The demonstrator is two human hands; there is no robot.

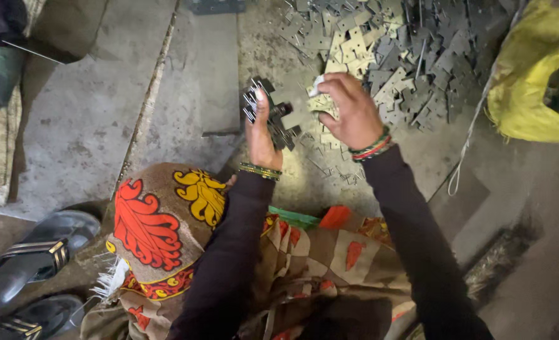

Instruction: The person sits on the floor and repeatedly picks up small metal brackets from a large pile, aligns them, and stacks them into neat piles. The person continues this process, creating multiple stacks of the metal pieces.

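My left hand (260, 129) grips a stack of small flat grey metal plates (268, 113), held upright and fanned a little. My right hand (349, 110) hovers just to the right of it, fingers pinched on a single metal piece (320, 101) beside the stack. Both wrists wear green and red bangles, and both arms are in dark sleeves. A large heap of similar cut metal plates (393, 50) lies on the concrete floor just beyond my hands. My knees, under brown cloth with red and yellow leaf patterns (166, 220), fill the lower middle.
A yellow sack (531, 82) lies at the upper right with a white cord trailing from it. Black sandals (34, 252) rest at the lower left. A metal sheet (204, 69) lies on the floor left of the heap. Folded cloth sits at the far left.
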